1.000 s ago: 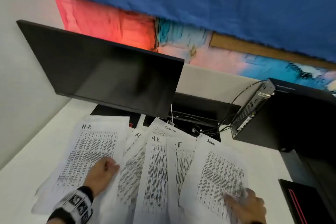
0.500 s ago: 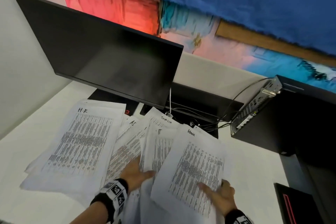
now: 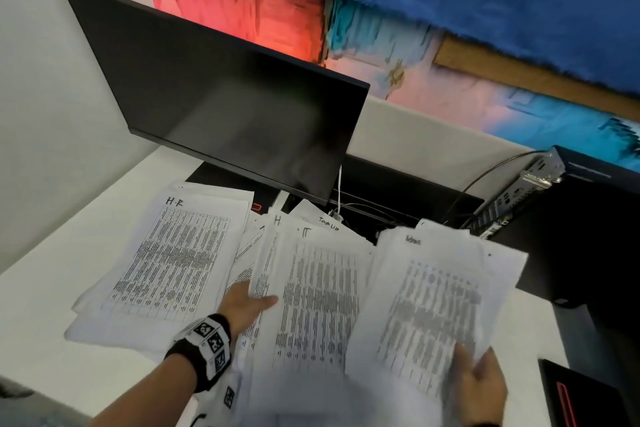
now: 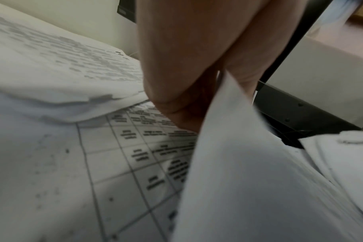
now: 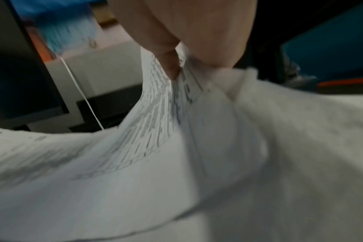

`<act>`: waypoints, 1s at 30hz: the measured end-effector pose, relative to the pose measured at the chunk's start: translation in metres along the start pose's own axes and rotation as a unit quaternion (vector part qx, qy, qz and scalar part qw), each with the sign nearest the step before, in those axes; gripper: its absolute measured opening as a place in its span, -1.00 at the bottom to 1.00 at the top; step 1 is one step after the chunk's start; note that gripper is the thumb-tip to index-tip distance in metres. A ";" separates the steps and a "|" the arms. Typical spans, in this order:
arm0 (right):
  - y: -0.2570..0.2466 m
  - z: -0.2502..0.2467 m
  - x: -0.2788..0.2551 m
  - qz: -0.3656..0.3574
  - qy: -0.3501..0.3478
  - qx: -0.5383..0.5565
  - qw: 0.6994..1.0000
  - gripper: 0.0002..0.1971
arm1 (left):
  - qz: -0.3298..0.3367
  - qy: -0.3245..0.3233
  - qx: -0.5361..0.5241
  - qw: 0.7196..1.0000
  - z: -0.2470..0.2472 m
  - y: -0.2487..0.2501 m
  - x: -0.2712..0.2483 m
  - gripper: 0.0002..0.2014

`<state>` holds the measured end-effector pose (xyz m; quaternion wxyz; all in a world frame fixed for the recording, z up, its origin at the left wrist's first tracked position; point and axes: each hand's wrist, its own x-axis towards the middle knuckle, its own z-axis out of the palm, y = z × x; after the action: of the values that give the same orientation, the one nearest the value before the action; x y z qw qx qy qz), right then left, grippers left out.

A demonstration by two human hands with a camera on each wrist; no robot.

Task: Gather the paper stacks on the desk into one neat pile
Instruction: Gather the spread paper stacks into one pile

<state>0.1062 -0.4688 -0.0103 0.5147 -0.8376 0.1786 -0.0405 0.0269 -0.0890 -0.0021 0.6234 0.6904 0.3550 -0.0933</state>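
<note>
Your right hand (image 3: 479,388) pinches the lifted Admin stack (image 3: 436,302) at lower right; your left hand (image 3: 247,305) grips the middle stack's (image 3: 311,302) edge. Lay Admin squarely on it, then add the HR stack (image 3: 173,253), left on the surface (image 3: 41,305).

Bare forearms; the left wrist wears a black band (image 3: 204,350) with white square-coded markers.

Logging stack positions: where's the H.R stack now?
Head view, left: the H.R stack lies flat on the desk, below the monitor, left of the left hand.
</note>
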 end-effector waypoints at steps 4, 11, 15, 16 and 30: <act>-0.051 -0.019 -0.012 -0.053 0.045 0.161 0.984 -0.71 | -0.014 0.043 0.040 0.998 0.000 0.003 0.005 -0.73; -0.082 -0.052 -0.023 -0.137 0.088 0.196 0.967 -0.71 | -0.024 0.079 0.072 0.994 0.007 -0.005 0.017 -0.39; -0.104 -0.059 -0.019 -0.209 0.167 0.205 0.941 -0.60 | -0.028 0.097 0.115 0.988 0.022 0.001 0.018 -0.35; -0.110 -0.063 -0.015 -0.218 0.173 0.207 0.938 -0.59 | -0.012 0.112 0.165 0.980 0.025 0.005 0.017 -0.41; -0.069 0.051 0.005 0.048 -0.266 0.043 0.962 -0.50 | 0.036 0.059 0.006 0.998 0.021 0.017 0.013 -0.35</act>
<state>0.1419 -0.3989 0.0259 0.5806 -0.7855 0.0736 0.2014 0.0529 -0.1030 -0.0001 0.6003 0.7107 0.3654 -0.0315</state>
